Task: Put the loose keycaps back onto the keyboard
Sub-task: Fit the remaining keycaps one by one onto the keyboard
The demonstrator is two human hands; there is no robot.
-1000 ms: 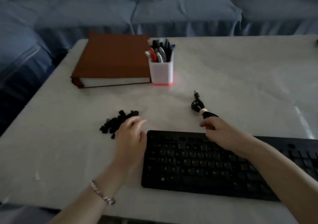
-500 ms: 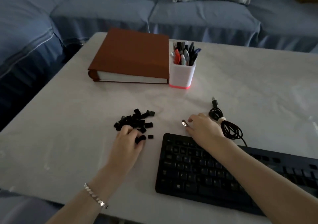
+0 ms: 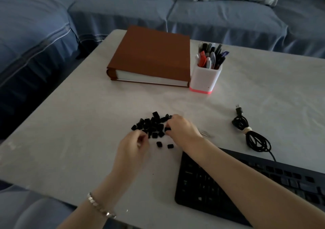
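Note:
A pile of several loose black keycaps (image 3: 151,125) lies on the white table, with two single keycaps (image 3: 159,144) just in front of it. The black keyboard (image 3: 263,184) sits at the lower right, partly covered by my right forearm. My left hand (image 3: 133,147) is at the pile's near left edge, its fingers curled, and seems to pinch a small dark keycap between thumb and fingertips. At the right edge of the pile, my right hand (image 3: 182,130) pinches a keycap (image 3: 167,129).
A brown book (image 3: 151,56) and a white pen holder (image 3: 204,79) stand at the back of the table (image 3: 70,123). The keyboard's coiled black cable (image 3: 253,135) lies at the right. A small metal tool (image 3: 205,133) rests beside my right wrist. A blue sofa is behind the table.
My right hand left the keyboard's top edge and moved left to the keycap pile, where it took hold of a keycap. The small metal tool now lies on the table. My left hand stayed by the pile.

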